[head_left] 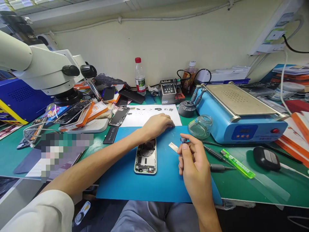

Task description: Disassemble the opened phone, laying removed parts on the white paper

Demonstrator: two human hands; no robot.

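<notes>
My right hand point(194, 164) is closed round a small screwdriver point(183, 140); its round metal cap shows between thumb and index finger, and its tip is hidden. Beside these fingers is a small flat metallic strip point(173, 147); I cannot tell whether they touch it. My left hand point(158, 125) reaches over an opened phone point(145, 161), fingers bent down together near the front edge of a white sheet point(135, 120). Whatever they pinch is hidden. The phone lies on a blue mat point(120, 180) with its inner parts exposed, its upper end covered by my left arm.
Small phone parts point(158, 109) lie on the sheet. To its left are a phone screen point(119, 116) and a battery point(110, 135). A glass jar point(200, 126), a blue heating plate machine point(231, 119) and a green cutter point(238, 163) stand or lie right. A microscope point(50, 71) overhangs the left.
</notes>
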